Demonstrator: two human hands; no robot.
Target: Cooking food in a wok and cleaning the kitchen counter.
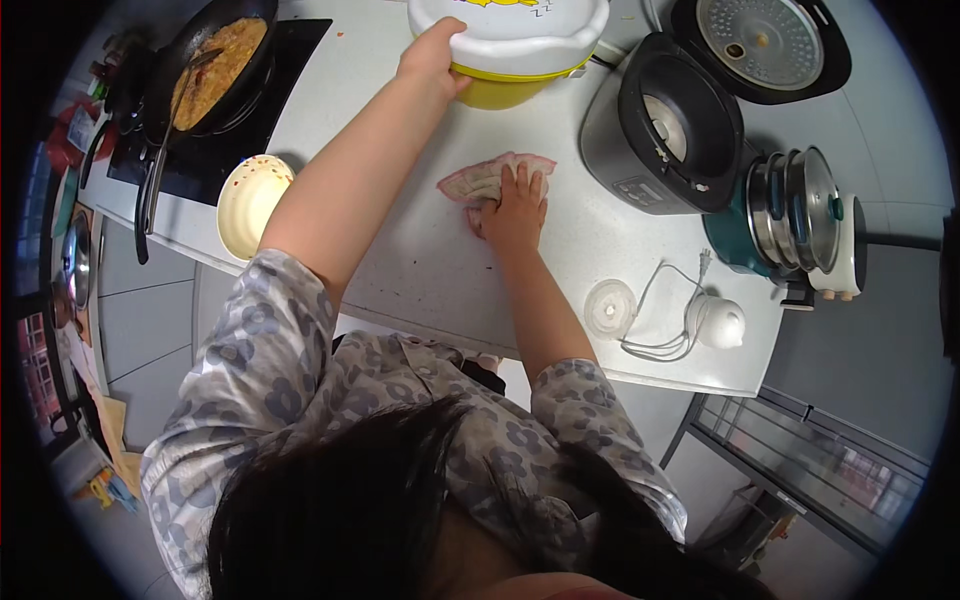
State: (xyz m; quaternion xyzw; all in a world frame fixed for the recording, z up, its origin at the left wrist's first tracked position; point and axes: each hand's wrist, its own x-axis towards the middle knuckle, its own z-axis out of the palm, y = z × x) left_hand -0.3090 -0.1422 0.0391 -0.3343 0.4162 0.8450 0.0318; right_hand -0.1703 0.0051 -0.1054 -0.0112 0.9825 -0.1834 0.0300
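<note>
My left hand (435, 60) grips the left side of a yellow-green tub (499, 94) with a white lid (517, 45) at the back of the countertop. Its thumb rests on the lid's rim and the fingers go under the edge. Nearer to me, my right hand (519, 206) presses a pink-edged cleaning cloth (480, 181) against the white countertop (420, 255). The cloth lies partly folded under the fingers. A few dark specks show on the surface near the front edge.
A frying pan (259, 67) holding cooked food and a metal spatula (157, 184) sits on the black cooktop (300, 60). Beside it stands a cream bowl (251, 217). To the right are an open rice cooker (637, 172), a pot with stacked lids (814, 210), and a corded white appliance (720, 322).
</note>
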